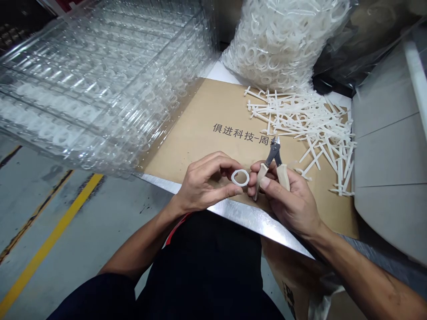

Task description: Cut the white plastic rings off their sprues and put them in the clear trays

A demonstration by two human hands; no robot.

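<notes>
Near the front edge of the table, my left hand [208, 182] pinches a small white plastic ring [239, 178] between thumb and fingers. My right hand [293, 202] is wrapped around the pale handles of a pair of side cutters [275, 153], whose dark jaws point away from me. Its fingertips are close to the ring's right side; whether they touch it I cannot tell. Beyond the cutters, a heap of white plastic sprues [310, 122] is spread across the cardboard sheet [196, 129].
Stacked clear plastic trays [110, 75] filled with white parts stand on the left, jutting past the table edge. A clear bag of white rings [273, 44] sits at the back. To the right is a grey curved panel [390, 146]. Below runs a yellow floor line [50, 244].
</notes>
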